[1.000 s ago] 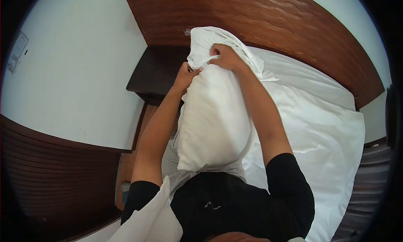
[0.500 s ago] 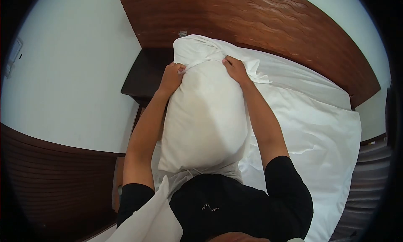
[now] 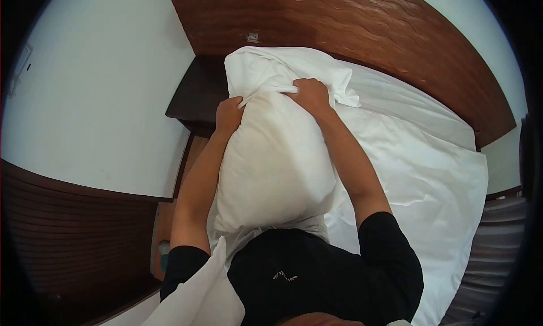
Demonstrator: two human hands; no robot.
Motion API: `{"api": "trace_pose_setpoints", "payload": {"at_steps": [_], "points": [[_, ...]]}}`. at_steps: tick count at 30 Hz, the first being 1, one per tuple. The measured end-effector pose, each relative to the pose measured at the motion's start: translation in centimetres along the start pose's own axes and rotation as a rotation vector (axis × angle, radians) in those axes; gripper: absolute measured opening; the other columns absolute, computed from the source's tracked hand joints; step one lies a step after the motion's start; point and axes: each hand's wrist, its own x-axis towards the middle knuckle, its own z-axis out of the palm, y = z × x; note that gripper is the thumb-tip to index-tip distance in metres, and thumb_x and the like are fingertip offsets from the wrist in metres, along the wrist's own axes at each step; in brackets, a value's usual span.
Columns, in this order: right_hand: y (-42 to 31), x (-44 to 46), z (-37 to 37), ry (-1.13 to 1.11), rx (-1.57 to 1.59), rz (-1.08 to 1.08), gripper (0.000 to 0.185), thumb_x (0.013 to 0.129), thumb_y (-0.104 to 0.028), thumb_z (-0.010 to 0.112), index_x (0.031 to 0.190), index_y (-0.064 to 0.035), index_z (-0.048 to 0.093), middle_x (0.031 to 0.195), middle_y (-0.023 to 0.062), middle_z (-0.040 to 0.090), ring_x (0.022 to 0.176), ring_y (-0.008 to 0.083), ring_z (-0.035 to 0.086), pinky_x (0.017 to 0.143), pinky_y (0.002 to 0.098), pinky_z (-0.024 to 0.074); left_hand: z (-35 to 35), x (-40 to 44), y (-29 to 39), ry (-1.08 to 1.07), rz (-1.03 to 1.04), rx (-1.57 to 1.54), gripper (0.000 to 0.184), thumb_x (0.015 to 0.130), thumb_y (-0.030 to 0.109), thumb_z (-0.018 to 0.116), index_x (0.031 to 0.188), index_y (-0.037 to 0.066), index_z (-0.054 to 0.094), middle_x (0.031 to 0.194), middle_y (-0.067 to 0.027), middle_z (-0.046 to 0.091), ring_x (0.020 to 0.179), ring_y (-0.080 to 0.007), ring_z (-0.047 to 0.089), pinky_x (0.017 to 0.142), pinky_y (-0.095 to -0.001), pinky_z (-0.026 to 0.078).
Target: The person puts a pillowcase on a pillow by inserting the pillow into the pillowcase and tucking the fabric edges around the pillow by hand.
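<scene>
A plump off-white pillow (image 3: 274, 162) stands against my body, its far end inside the mouth of a white pillowcase (image 3: 257, 68). My left hand (image 3: 230, 114) is closed on the pillowcase's edge at the pillow's far left corner. On the right side, my right hand (image 3: 311, 94) grips the same hem, with a fold of it showing at the fingertips. The rest of the pillowcase lies bunched beyond both hands, toward the headboard.
The bed with its white sheet (image 3: 418, 173) extends to the right. A dark nightstand (image 3: 195, 97) stands at the left, below the wooden headboard (image 3: 350, 26). White cloth (image 3: 195, 292) hangs by my left upper arm.
My right hand has moved from atop the pillowcase to its hem, while my left hand has shifted left and slightly nearer. The opening is spread wider around the pillow's far end.
</scene>
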Motion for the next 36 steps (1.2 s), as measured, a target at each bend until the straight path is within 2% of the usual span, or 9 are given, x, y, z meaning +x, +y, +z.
{"api": "trace_pose_setpoints", "payload": {"at_steps": [5,9,14,17,25,27,31,34,36], "points": [[0.8,-0.4,1.2,0.224,0.135,-0.051,0.02,0.08,-0.022,0.075,0.091,-0.0071,0.066,0.095,0.0156,0.069,0.095,0.0354,0.066,0.083,0.0475,0.0535,-0.8,-0.8,-0.4,0.117,0.115,0.194,0.02,0.086,0.023,0.07,0.079,0.007,0.061,0.073,-0.0162,0.064,0.077,-0.0366,0.066,0.068,-0.05,0.044],[4.2,-0.5,1.4,0.339,0.08,0.027,0.037,0.072,-0.001,0.072,0.105,-0.0085,0.056,0.102,0.0155,0.062,0.1,0.0379,0.062,0.086,0.0479,0.0515,-1.4,-1.5,0.7,0.168,0.133,0.235,0.016,0.087,0.023,0.068,0.081,0.009,0.062,0.072,-0.0139,0.064,0.078,-0.0351,0.066,0.07,-0.0488,0.043],[11.9,-1.7,3.5,0.309,-0.016,0.256,0.038,0.077,0.0,0.068,0.113,-0.0082,0.057,0.107,0.0188,0.066,0.103,0.0377,0.066,0.085,0.0461,0.0549,-0.8,-1.3,0.1,0.125,0.132,0.286,0.017,0.089,0.024,0.067,0.082,0.009,0.064,0.072,-0.0141,0.065,0.076,-0.0348,0.066,0.07,-0.0478,0.044],[11.8,-2.4,0.9,-0.091,0.259,0.608,0.035,0.081,0.0,0.06,0.115,-0.0048,0.062,0.107,0.0236,0.071,0.102,0.0347,0.07,0.087,0.0422,0.0555,-0.2,-1.1,-1.1,0.088,0.133,0.294,0.018,0.089,0.024,0.066,0.082,0.008,0.064,0.074,-0.0142,0.067,0.076,-0.0358,0.067,0.068,-0.0501,0.045],[14.8,-4.2,-0.7,-0.013,0.598,0.091,0.045,0.081,0.007,0.059,0.125,0.0017,0.065,0.112,0.0159,0.074,0.103,0.0218,0.069,0.091,0.0338,0.053,-1.2,0.6,1.8,0.142,-0.04,0.167,0.007,0.091,0.011,0.06,0.098,0.008,0.062,0.086,-0.0132,0.07,0.081,-0.0379,0.069,0.075,-0.049,0.054],[14.2,-3.8,-0.1,0.049,0.783,0.038,0.046,0.079,0.005,0.062,0.125,0.0024,0.066,0.113,0.0158,0.074,0.105,0.0241,0.069,0.093,0.0341,0.0526,-1.7,1.0,2.4,0.247,0.158,0.175,0.012,0.09,0.005,0.06,0.101,0.008,0.06,0.092,-0.0126,0.069,0.086,-0.0359,0.069,0.077,-0.0458,0.055],[13.5,-4.6,0.7,0.329,0.8,0.037,0.042,0.08,0.006,0.063,0.121,0.0008,0.068,0.096,0.0032,0.068,0.089,0.0125,0.063,0.087,0.0275,0.0507,-2.0,1.1,3.0,0.259,0.171,-0.017,0.022,0.086,-0.003,0.061,0.105,0.008,0.06,0.102,-0.012,0.066,0.096,-0.032,0.066,0.08,-0.0425,0.054],[13.0,-4.9,0.6,0.174,1.021,0.115,0.036,0.086,0.004,0.062,0.121,-0.0015,0.069,0.093,-0.0014,0.064,0.085,0.0087,0.058,0.08,0.0242,0.048,-1.5,1.6,5.3,0.264,0.066,-0.241,0.027,0.083,-0.006,0.062,0.106,0.008,0.062,0.101,-0.0117,0.066,0.099,-0.0329,0.065,0.083,-0.043,0.053],[12.2,-5.5,-0.2,0.064,1.121,0.164,0.032,0.09,0.001,0.06,0.121,-0.0008,0.068,0.096,-0.0011,0.065,0.085,0.0079,0.058,0.076,0.024,0.0467,-0.3,1.9,6.8,0.388,0.239,-0.105,0.027,0.083,-0.006,0.061,0.107,0.007,0.063,0.101,-0.012,0.066,0.099,-0.0339,0.064,0.085,-0.0437,0.052]]}}
